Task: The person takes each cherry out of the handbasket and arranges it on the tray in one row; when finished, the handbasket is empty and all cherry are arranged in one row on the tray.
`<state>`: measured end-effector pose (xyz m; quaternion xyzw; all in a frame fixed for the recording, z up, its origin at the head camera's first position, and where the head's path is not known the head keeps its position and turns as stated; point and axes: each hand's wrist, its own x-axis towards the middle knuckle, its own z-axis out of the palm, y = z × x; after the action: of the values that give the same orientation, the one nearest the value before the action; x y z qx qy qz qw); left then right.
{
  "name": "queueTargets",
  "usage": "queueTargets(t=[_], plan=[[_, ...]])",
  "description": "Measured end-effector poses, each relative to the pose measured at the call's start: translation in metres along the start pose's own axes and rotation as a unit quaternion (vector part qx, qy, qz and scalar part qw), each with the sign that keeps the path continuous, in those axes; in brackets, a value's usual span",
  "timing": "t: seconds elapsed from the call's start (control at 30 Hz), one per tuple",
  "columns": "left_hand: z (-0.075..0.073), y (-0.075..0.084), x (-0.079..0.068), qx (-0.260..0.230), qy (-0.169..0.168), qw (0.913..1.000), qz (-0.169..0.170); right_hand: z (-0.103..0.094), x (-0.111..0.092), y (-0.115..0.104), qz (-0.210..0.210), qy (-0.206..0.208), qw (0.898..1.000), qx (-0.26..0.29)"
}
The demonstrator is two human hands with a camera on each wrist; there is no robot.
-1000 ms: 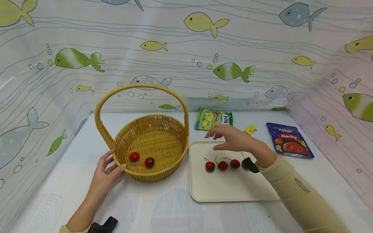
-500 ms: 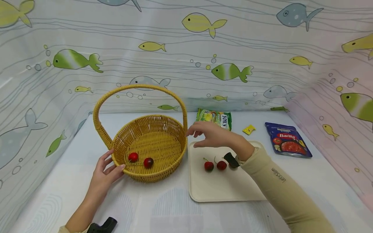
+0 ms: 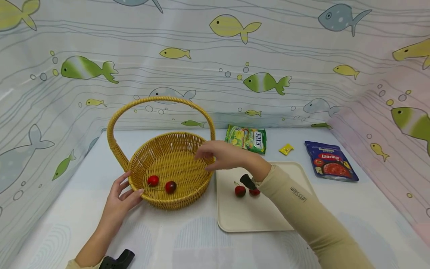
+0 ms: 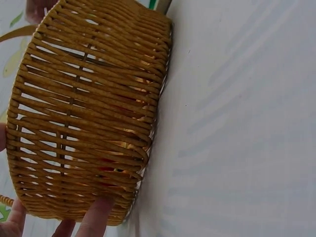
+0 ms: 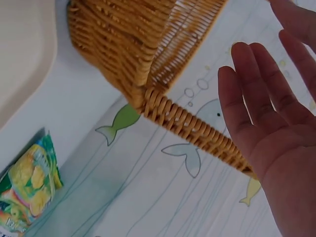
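Observation:
A wicker basket (image 3: 174,203) with a tall handle holds two dark red cherries, a brighter cherry (image 3: 153,181) and a darker one (image 3: 170,187). My left hand (image 3: 115,205) holds the basket's near left side, thumb at the rim; in the left wrist view its fingers (image 4: 96,219) touch the outer weave. Above the basket's right rim hovers my right hand (image 3: 223,155), fingers apart from the thumb. The right wrist view shows that hand (image 5: 276,118) with nothing visible in it; the thumb tip is cut off.
A cream tray (image 3: 255,222) bears cherries (image 3: 240,191), partly hidden by my right forearm. Behind it lie a green snack bag (image 3: 246,138) and a small yellow packet (image 3: 286,149). To the right is a blue Barilla pouch (image 3: 332,161). A fish-print curtain (image 3: 201,67) closes the back.
My right hand has moved left, from above the tray to over the basket's right rim. My left hand, the basket and its two cherries stay in place.

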<state>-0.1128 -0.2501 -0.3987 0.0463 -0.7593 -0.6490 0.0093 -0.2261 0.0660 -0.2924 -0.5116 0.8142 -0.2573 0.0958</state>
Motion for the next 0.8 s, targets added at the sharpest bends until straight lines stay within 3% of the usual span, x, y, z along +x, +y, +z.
queueTargets(t=[0.53, 0.8], plan=[[0.0, 0.002, 0.0, 0.004, -0.002, 1.0, -0.005, 0.009, 0.046, 0.004, 0.001, -0.04, 0.999, 0.027], [-0.001, 0.002, 0.001, 0.002, -0.003, 1.0, -0.009, 0.011, 0.069, 0.003, 0.03, -0.059, 0.997, 0.03]])
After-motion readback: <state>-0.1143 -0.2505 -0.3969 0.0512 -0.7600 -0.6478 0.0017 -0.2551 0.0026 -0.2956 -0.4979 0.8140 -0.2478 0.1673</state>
